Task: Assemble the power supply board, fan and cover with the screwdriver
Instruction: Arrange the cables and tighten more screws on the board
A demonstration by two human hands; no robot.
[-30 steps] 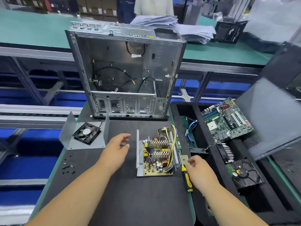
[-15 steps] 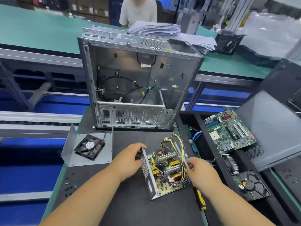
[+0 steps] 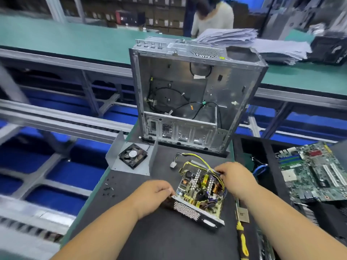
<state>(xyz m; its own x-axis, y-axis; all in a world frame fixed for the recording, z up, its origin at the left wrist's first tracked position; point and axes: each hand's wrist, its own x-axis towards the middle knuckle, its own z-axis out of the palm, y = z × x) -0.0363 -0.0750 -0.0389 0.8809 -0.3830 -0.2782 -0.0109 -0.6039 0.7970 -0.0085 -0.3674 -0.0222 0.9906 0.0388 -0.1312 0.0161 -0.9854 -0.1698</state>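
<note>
Key relation: the power supply board (image 3: 201,192) lies between my two hands, its long axis running from my left near side away to the right; the cover (image 3: 131,160) and fan (image 3: 133,155) sit well apart to the far left, so my left hand is the nearer one for fetching them.
Computer case (image 3: 197,94): bare grey sheet metal, open-sided, upright at the far edge of the mat, loose black cables inside.
Mat (image 3: 169,237): dark, matte, slightly fuzzy.
Cover: folded grey sheet metal, lying open side up, with the fan resting on its floor.
Power supply board: yellowish circuit board crowded with silver finned blocks and coils, seated in a metal tray with a perforated near wall; yellow and black wires trail off the far end.
Left hand (image 3: 154,196): fingers curled onto the tray's near left corner, gripping it.
Right hand (image 3: 234,179): fingers bent over the far right edge, among the wires.
Fan: square, black plastic, round white label at the hub.
Screwdriver (image 3: 242,241): yellow-and-black handle, lying untouched on the mat beside my right forearm.
Screws (image 3: 109,188): small, dark, scattered at the mat's left edge.
</note>
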